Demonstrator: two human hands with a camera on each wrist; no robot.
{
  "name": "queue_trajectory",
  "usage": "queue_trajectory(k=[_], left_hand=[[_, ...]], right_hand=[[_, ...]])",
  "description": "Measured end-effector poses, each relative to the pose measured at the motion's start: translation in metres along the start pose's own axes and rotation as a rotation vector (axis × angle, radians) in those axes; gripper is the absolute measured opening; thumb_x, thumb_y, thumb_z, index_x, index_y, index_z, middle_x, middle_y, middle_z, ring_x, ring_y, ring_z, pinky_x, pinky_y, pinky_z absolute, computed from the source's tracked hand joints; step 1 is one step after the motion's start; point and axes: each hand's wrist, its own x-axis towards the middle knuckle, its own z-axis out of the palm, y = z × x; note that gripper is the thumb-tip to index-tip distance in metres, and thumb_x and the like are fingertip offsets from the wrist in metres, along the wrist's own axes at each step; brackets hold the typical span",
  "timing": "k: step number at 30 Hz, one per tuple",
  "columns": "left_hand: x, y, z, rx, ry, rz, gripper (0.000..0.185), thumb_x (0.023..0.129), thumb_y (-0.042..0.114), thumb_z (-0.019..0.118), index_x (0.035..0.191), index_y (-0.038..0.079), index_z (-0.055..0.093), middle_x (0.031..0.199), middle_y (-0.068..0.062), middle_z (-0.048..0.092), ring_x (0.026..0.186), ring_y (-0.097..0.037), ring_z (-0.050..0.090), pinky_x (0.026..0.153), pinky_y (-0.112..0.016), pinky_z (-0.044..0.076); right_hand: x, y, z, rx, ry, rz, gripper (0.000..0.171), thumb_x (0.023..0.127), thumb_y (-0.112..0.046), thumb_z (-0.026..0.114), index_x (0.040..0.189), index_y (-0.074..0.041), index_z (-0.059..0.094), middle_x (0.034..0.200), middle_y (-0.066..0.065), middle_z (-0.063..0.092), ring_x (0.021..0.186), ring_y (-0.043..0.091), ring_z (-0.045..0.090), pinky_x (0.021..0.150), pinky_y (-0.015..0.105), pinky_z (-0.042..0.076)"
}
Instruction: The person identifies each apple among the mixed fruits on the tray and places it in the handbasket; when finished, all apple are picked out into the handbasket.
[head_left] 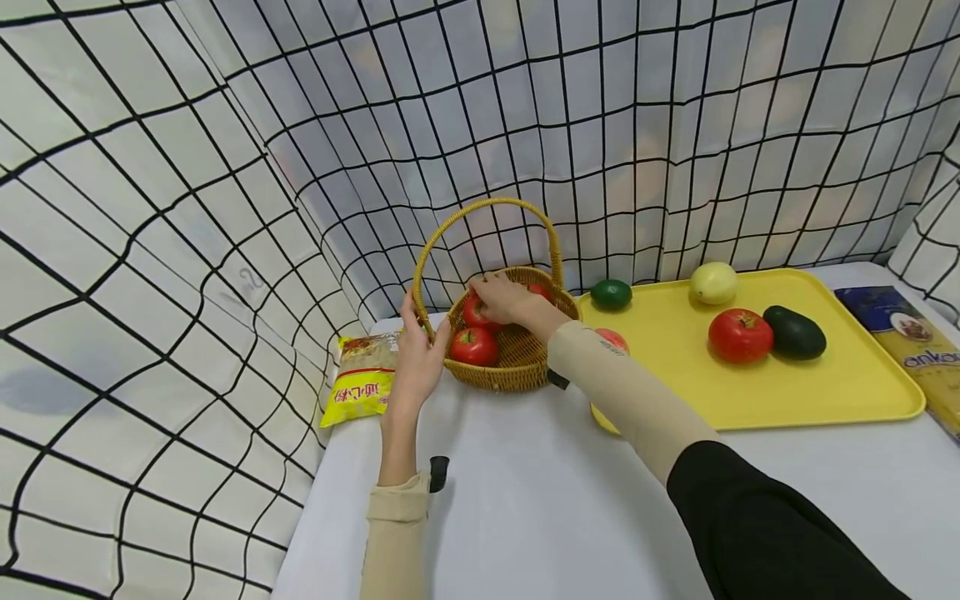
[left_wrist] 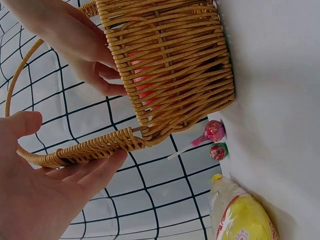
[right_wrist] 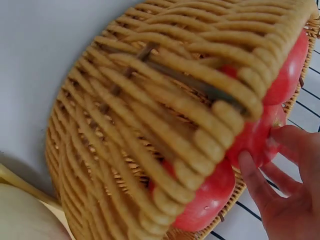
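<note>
1. Wicker basket sits on the white table, just left of the yellow tray, its arched handle upright.
2. Left hand is at the basket's left side, fingers straight and relaxed, lying against the handle near where it meets the rim (the left wrist view shows the fingers touching the handle, not wrapped round it).
3. Right hand reaches into the basket from above, fingers curled on a tomato at the back; the right wrist view shows the fingertips pressed on its red skin.
4. A second tomato lies at the basket's front left, touching the first. More red shows at the far right inside, behind the right hand; too hidden to tell more.
5. On the tray: a lime at the back left corner, a pale yellow fruit behind, a third tomato touching an avocado mid-tray. A pinkish fruit peeks out by the right sleeve.
6. Yellow food packet lies left of the basket, near the checked curtain; two wrapped lollipops lie between it and the basket.
7. Pasta packet lies right of the tray at the table edge.
</note>
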Motion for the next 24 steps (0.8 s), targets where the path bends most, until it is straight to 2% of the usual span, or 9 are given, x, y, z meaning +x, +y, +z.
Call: queue_trajectory(k=[5, 8, 13, 17, 24], left_hand=[[0.000, -0.001, -0.001, 0.005, -0.003, -0.001, 0.078, 0.107, 0.042, 0.048, 0.164, 0.032, -0.004, 0.167, -0.019, 0.028, 0.142, -0.042, 0.047, 0.110, -0.062, 0.045], [0.000, 0.000, 0.000, 0.003, -0.005, 0.002, 0.077, 0.107, 0.043, 0.047, 0.165, 0.031, -0.003, 0.167, -0.018, 0.028, 0.139, -0.042, 0.049, 0.108, -0.061, 0.046], [0.001, -0.001, 0.001, -0.005, -0.007, 0.010, 0.078, 0.108, 0.044, 0.047, 0.165, 0.029, -0.003, 0.168, -0.018, 0.026, 0.143, -0.040, 0.046, 0.112, -0.061, 0.044], [0.001, 0.000, 0.001, -0.002, -0.007, 0.006, 0.077, 0.107, 0.045, 0.047, 0.164, 0.031, -0.003, 0.166, -0.019, 0.030, 0.139, -0.041, 0.048, 0.110, -0.061, 0.046], [-0.001, -0.001, 0.000, -0.012, 0.000, 0.002, 0.077, 0.108, 0.041, 0.048, 0.165, 0.031, -0.002, 0.165, -0.019, 0.030, 0.139, -0.044, 0.048, 0.108, -0.062, 0.046]], right_hand=[[-0.002, 0.001, -0.001, 0.017, -0.073, 0.007, 0.060, 0.105, -0.030, 0.057, 0.159, -0.018, 0.033, 0.164, 0.015, 0.035, 0.153, 0.037, 0.032, 0.121, 0.059, 0.036], [-0.004, 0.000, -0.003, -0.010, -0.095, 0.019, 0.064, 0.106, -0.034, 0.056, 0.161, -0.018, 0.029, 0.167, 0.015, 0.031, 0.155, 0.036, 0.030, 0.123, 0.057, 0.034], [-0.008, -0.005, -0.006, -0.075, -0.093, 0.049, 0.060, 0.107, -0.033, 0.053, 0.159, -0.012, 0.033, 0.159, 0.017, 0.045, 0.147, 0.037, 0.042, 0.119, 0.053, 0.041], [-0.011, -0.008, -0.007, -0.113, -0.117, 0.096, 0.057, 0.109, -0.033, 0.047, 0.158, -0.008, 0.036, 0.153, 0.018, 0.051, 0.144, 0.037, 0.046, 0.117, 0.051, 0.043], [-0.010, -0.007, -0.005, -0.090, -0.157, 0.106, 0.062, 0.109, -0.039, 0.045, 0.162, -0.012, 0.030, 0.164, 0.016, 0.038, 0.155, 0.036, 0.031, 0.125, 0.053, 0.033]])
